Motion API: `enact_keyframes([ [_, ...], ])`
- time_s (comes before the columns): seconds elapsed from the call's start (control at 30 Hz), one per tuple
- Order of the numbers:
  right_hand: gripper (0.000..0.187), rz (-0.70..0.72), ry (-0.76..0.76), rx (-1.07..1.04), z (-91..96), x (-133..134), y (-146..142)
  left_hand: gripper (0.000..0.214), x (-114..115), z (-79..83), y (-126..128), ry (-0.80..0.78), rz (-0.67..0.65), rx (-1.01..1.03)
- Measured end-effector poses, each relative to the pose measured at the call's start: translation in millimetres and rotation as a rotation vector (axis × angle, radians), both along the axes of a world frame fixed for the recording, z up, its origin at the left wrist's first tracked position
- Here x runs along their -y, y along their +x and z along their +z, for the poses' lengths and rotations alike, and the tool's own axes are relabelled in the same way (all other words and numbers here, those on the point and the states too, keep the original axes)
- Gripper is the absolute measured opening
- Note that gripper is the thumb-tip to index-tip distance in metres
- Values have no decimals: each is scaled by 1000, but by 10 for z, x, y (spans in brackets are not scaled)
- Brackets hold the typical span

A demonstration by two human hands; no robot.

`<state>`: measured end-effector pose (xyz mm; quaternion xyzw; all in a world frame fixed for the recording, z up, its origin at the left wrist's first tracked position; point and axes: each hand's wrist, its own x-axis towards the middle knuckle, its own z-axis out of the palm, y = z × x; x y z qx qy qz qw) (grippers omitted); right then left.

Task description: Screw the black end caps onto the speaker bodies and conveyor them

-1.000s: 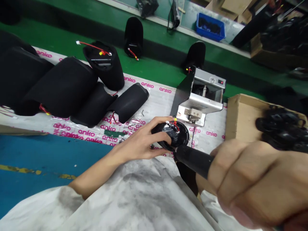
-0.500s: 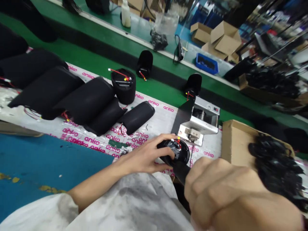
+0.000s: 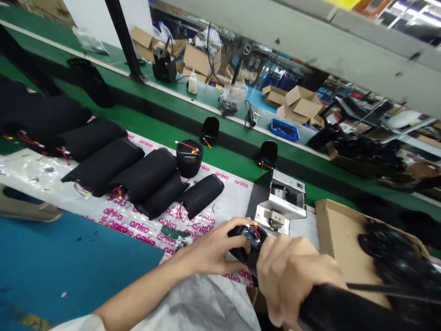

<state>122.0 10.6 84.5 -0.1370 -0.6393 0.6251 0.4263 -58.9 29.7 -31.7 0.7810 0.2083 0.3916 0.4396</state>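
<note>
My left hand (image 3: 215, 250) is closed round the rim of a black cylindrical housing (image 3: 237, 241), fingers curled over its open end. Red wires with a yellow connector (image 3: 255, 226) stick up from that end. Blurred at the lower right, my right hand (image 3: 292, 271) grips a long black tool (image 3: 341, 310) that looks like an electric screwdriver. Its front end points at the housing, and my fingers hide the tip. Just beyond the housing stands a metal dispenser-like machine (image 3: 284, 197) with a small red switch.
Several black cylinders (image 3: 148, 174) with wires lie to the left on the anko-printed sheet (image 3: 138, 225). An upright one (image 3: 189, 158) stands behind them. On the green belt (image 3: 230, 156) are more cylinders. A cardboard box (image 3: 330, 230) of black parts sits at right.
The view has tilted up, so more of the far bench and an overhead beam show. My right hand and the tool have drawn in closer to the housing. My left hand keeps its hold.
</note>
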Motion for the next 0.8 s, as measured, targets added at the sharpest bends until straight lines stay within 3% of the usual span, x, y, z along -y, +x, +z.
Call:
enact_keyframes([
  [0.13, 49, 104, 114, -42, 75, -218, 116, 22, 15, -19, 5, -50, 4, -8],
  [0.27, 39, 213, 152, -18, 20, -244, 209, 27, 29, -69, 21, -74, 31, 0],
  [0.37, 34, 152, 118, -92, -57, -188, 188, 31, 27, -90, 35, -85, 51, -13],
  [0.43, 37, 44, 89, -172, -64, -139, 170, 30, 17, -89, 38, -82, 62, -26],
  [0.53, 64, -144, 57, -241, 31, -94, 336, 33, -16, -82, 27, -99, 78, -55],
  [0.6, 78, -359, 78, -241, 120, -92, 650, 39, -62, -70, -3, -135, 97, -98],
  [0.67, 78, -618, 90, -232, 161, -122, 1083, 42, -141, -22, -57, -164, 134, -166],
  [0.73, 79, -837, -25, -238, 110, -200, 1530, 46, -262, 113, -126, -159, 183, -229],
  [0.8, 79, -934, -191, -235, -40, -329, 1895, 49, -429, 367, -185, -86, 218, -246],
])
